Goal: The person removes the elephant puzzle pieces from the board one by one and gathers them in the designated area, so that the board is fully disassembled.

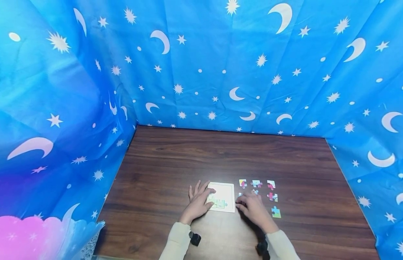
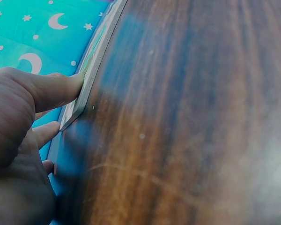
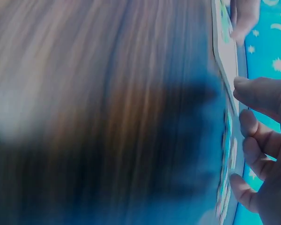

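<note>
A white square puzzle board [image 1: 228, 191] lies flat on the table, with joined greenish jigsaw pieces [image 1: 219, 203] along its near side. My left hand [image 1: 196, 203] rests at the board's left side, fingers spread; its thumb [image 2: 61, 89] presses on the near edge in the left wrist view. Just off the board's right edge is my right hand [image 1: 254, 208], its fingers [image 3: 260, 140] loosely bent, with nothing visible between them. Beneath and beside it lie loose jigsaw pieces, one of them a blue and green piece [image 1: 276, 212]. My right hand partly hides some pieces.
Several loose pieces sit in rows right of the board, including a yellow and pink piece [image 1: 242, 183] and a red and white piece [image 1: 271, 185]. The dark wooden table [image 1: 188, 151] is enclosed by blue star-patterned cloth [image 1: 201, 54] behind and at both sides.
</note>
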{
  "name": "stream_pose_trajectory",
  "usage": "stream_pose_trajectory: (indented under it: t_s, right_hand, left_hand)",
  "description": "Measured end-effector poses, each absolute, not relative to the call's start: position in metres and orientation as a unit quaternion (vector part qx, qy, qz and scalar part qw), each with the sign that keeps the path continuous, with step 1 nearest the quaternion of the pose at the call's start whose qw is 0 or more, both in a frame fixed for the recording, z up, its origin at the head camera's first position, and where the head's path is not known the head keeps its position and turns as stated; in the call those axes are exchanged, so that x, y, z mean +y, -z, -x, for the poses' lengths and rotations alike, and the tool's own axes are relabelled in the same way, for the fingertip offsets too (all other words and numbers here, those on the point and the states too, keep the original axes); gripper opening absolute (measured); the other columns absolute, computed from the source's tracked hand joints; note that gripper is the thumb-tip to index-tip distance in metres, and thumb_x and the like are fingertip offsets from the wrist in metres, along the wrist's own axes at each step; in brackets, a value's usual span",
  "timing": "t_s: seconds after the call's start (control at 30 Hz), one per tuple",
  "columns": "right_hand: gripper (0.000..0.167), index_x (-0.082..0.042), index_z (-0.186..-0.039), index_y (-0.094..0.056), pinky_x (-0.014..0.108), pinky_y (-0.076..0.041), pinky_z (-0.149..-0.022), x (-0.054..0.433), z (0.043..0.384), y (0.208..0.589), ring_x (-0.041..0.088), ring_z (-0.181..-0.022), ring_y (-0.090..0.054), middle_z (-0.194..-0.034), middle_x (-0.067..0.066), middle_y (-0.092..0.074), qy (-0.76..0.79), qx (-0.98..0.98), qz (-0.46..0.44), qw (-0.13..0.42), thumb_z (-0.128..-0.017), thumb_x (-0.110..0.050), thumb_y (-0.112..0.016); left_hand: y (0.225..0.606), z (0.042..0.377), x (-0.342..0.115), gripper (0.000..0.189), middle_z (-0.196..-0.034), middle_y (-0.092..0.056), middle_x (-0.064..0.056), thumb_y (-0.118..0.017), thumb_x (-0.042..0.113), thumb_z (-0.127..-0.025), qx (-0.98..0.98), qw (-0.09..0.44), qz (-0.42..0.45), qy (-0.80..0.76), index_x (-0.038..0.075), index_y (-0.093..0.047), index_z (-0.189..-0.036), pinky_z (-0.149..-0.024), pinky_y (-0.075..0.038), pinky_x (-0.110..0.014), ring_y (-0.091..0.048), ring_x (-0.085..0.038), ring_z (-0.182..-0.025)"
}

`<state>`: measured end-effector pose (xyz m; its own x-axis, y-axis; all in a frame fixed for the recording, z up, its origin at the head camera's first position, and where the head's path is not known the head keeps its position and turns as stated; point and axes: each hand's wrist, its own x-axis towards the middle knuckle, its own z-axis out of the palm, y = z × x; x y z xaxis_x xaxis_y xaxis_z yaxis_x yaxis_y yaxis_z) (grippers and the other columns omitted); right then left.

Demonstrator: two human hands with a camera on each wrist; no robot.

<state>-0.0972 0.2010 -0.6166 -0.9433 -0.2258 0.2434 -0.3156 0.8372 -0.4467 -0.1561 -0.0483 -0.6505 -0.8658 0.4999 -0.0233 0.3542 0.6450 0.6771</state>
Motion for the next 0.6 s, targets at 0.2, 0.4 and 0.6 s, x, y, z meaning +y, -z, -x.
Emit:
stream_pose_trajectory:
  t_s: [0.2, 0.4, 0.6]
  right_hand:
    - [0.014, -0.011, -0.087, -0.077, 0.049, -0.044, -0.075, 0.178, 0.104, 0.617, 0.020, -0.082, -0.054, -0.081, -0.004, -0.062, -0.211, -0.952, -0.194, 0.106, -0.076, -0.012, -0.086]
    - [0.013, -0.013, -0.083, -0.076, 0.041, -0.037, -0.075, 0.168, 0.106, 0.620, 0.018, -0.081, -0.051, -0.079, -0.005, -0.060, -0.192, -0.951, -0.218, 0.106, -0.074, -0.011, -0.086]
    - [0.015, -0.014, -0.078, -0.073, 0.040, -0.037, -0.073, 0.164, 0.108, 0.620, 0.016, -0.078, -0.049, -0.078, -0.007, -0.058, -0.182, -0.947, -0.235, 0.124, -0.073, -0.011, -0.086]
  left_hand:
    - [0.649, 0.157, -0.048, 0.039, -0.162, -0.033, -0.011, -0.073, 0.015, -0.089, 0.897, 0.095, -0.249, -0.352, 0.021, -0.064, -0.126, -0.111, 0.006, -0.072, -0.010, -0.043, -0.151]
    - [0.649, 0.155, -0.047, 0.038, -0.161, -0.034, -0.013, -0.073, 0.014, -0.088, 0.890, 0.084, -0.263, -0.364, 0.018, -0.064, -0.125, -0.110, 0.006, -0.072, -0.011, -0.045, -0.151]
    - [0.652, 0.157, -0.050, 0.038, -0.161, -0.034, -0.011, -0.074, 0.013, -0.088, 0.891, 0.084, -0.257, -0.364, 0.020, -0.064, -0.124, -0.111, 0.005, -0.072, -0.012, -0.044, -0.151]
